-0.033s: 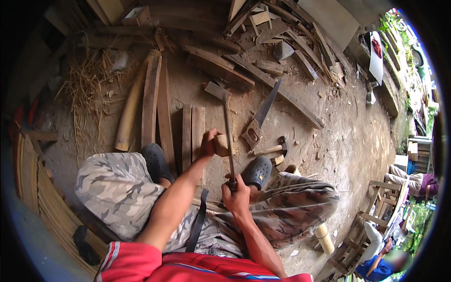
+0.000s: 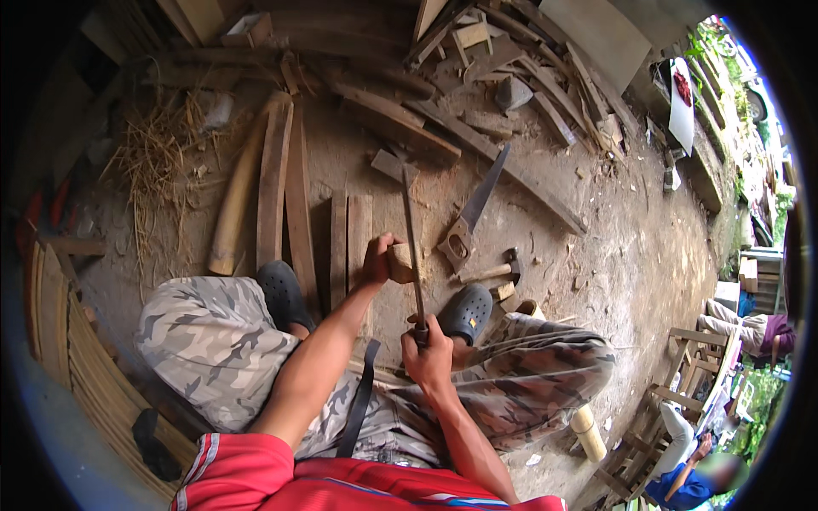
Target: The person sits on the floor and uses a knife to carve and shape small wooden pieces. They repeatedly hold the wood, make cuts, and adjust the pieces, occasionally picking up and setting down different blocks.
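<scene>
My left hand (image 2: 377, 261) is closed on a short tan block of wood (image 2: 400, 266), gripping its left side. In my right hand (image 2: 429, 353) is the dark handle of a long, narrow-looking blade, apparently a machete (image 2: 411, 223), seen nearly edge-on. Its blade points away from me and crosses the block's right side; I cannot tell how deep it bites, if at all. A handsaw (image 2: 477, 209) with a wooden handle lies on the ground to the right. Below the saw is a hammer (image 2: 494, 272), beside a small wood offcut.
Two planks (image 2: 339, 238) lie beyond my left arm, with longer boards (image 2: 274, 179) and a bamboo pole (image 2: 243, 192) further left. Scrap wood (image 2: 545, 77) is heaped at the far right. My clogs (image 2: 467, 313) flank the work. Another person (image 2: 682, 477) sits at the lower right.
The far end of the machete has swung slightly left. Both hands and the wood block stay almost in place.
</scene>
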`<state>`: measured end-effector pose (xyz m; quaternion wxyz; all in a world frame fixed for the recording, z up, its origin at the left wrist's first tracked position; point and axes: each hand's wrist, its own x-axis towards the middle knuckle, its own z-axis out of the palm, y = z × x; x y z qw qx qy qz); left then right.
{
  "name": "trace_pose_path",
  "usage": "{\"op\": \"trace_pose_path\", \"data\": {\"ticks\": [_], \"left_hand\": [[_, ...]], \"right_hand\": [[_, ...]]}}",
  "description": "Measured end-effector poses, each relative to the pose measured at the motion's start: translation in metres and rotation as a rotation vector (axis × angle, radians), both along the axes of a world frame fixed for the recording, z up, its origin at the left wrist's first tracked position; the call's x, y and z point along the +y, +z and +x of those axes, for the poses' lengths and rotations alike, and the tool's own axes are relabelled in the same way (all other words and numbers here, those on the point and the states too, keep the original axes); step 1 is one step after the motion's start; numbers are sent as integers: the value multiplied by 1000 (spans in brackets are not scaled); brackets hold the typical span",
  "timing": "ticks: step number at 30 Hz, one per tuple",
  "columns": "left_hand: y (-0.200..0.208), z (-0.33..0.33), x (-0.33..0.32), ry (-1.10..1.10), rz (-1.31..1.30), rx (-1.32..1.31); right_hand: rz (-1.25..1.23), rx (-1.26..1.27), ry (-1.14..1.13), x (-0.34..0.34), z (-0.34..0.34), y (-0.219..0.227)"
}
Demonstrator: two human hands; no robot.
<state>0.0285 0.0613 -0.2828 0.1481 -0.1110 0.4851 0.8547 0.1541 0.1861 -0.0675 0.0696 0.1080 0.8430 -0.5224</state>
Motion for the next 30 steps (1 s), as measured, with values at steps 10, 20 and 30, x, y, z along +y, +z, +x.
{"op": "trace_pose_path", "data": {"ticks": [10,20,30], "left_hand": [[48,-13,15,80,-38,222],[52,-13,8,113,-61,-22],[37,-19,0,57,-61,-55]], "right_hand": [[11,32,0,10,1,16],[22,10,12,9,-6,25],[61,-32,0,3,-12,14]]}}
